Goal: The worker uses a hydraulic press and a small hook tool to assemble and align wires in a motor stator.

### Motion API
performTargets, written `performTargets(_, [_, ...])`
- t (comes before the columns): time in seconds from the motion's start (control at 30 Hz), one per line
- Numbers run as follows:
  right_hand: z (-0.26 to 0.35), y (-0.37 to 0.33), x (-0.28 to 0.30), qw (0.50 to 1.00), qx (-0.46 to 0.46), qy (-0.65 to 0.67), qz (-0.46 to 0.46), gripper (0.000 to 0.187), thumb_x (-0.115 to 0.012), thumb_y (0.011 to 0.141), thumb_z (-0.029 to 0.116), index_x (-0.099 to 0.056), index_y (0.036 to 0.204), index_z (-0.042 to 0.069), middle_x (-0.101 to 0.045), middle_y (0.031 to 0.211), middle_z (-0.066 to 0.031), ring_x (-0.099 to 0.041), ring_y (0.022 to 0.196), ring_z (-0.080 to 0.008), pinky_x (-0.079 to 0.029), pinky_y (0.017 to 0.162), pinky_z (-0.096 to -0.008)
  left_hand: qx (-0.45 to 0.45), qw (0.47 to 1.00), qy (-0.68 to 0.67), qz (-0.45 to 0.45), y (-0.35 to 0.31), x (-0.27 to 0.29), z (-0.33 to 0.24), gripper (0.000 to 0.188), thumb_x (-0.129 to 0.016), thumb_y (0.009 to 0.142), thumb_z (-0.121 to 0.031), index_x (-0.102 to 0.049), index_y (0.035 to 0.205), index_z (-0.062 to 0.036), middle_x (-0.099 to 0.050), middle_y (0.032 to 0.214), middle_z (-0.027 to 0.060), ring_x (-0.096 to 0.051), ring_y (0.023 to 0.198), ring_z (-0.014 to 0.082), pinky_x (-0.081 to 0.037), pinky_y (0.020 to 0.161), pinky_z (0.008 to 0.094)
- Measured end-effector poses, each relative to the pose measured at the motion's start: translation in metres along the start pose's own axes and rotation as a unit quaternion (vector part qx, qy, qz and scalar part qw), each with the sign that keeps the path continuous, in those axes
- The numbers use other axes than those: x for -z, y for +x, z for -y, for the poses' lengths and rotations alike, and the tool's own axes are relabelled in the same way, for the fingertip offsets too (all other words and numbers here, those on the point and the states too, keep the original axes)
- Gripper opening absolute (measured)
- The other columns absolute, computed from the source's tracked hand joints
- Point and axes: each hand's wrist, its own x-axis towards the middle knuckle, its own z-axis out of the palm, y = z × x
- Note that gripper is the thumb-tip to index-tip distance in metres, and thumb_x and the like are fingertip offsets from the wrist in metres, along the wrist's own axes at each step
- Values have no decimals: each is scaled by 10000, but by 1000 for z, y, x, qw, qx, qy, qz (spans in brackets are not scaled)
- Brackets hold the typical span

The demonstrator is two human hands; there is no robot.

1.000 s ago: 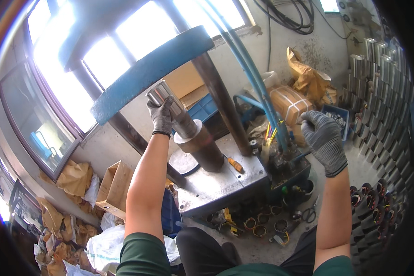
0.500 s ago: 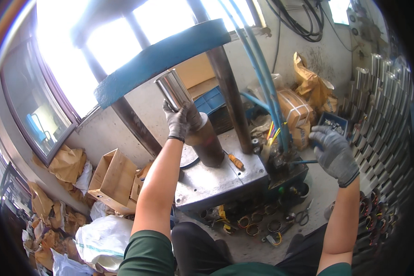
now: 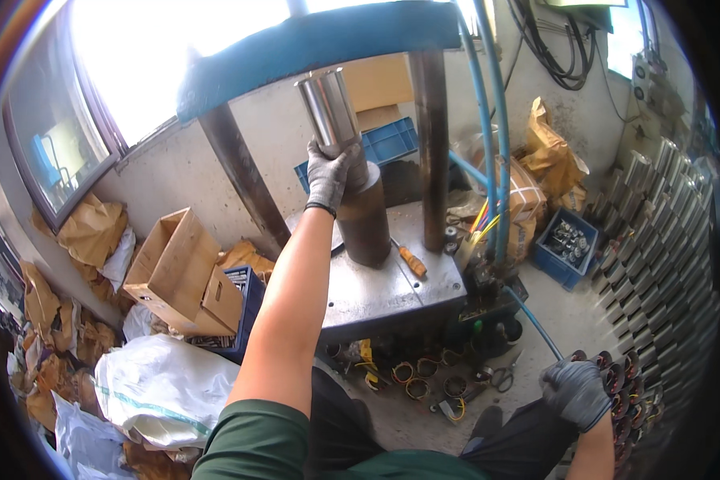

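The shiny steel cylinder [image 3: 329, 110] is gripped near its base by the gloved left hand [image 3: 328, 172], long axis near upright, above the dark sleeve [image 3: 366, 216] at the grey press table's [image 3: 392, 292] rear; the gloved right hand [image 3: 574, 392] is curled, well apart.

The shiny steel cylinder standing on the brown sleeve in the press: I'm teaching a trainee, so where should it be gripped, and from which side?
Grip the steel cylinder low on its bare wall, just above the brown sleeve, coming from the front, as the left hand does. It stands nearly upright with its top close under the blue crossbeam, and the column stands to its right.
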Motion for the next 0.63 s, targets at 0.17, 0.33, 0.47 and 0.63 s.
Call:
performTargets(0.17, [1, 2, -12, 993, -17, 96, -63, 58, -678, 770, 146, -726, 788, 119, -691, 754, -126, -687, 730, -333, -540, 691, -452, -4, 1000, 17, 1, -1, 8, -13, 811, -955, 719, -231, -468, 1340, -44, -677, 1198, 152, -671, 1061, 244, -554, 952, 365])
performTargets(0.33, [9, 8, -2, 983, -20, 152, -101, 103, -673, 748, 84, -729, 834, 96, -707, 795, -144, -702, 756, -352, -563, 723, -447, 6, 999, 52, -2, -2, 15, -18, 784, -956, 717, -245, -485, 1309, -39, -691, 1177, 149, -679, 1046, 243, -558, 954, 366])
performTargets(0.47, [17, 4, 26, 984, -46, 150, -85, 140, -664, 746, 37, -746, 850, 82, -714, 776, -140, -718, 740, -323, -573, 715, -417, 16, 1000, 26, 8, -9, -4, -20, 753, -948, 733, -228, -492, 1306, -49, -693, 1183, 143, -679, 1055, 238, -561, 952, 361])
performTargets(0.63, [17, 14, 39, 970, -67, 229, -41, 178, -658, 763, 21, -784, 877, 73, -739, 774, -132, -752, 751, -268, -599, 739, -381, 37, 997, 67, 3, -19, 3, -38, 753, -947, 744, -233, -491, 1316, -54, -694, 1189, 140, -677, 1059, 234, -562, 959, 357])
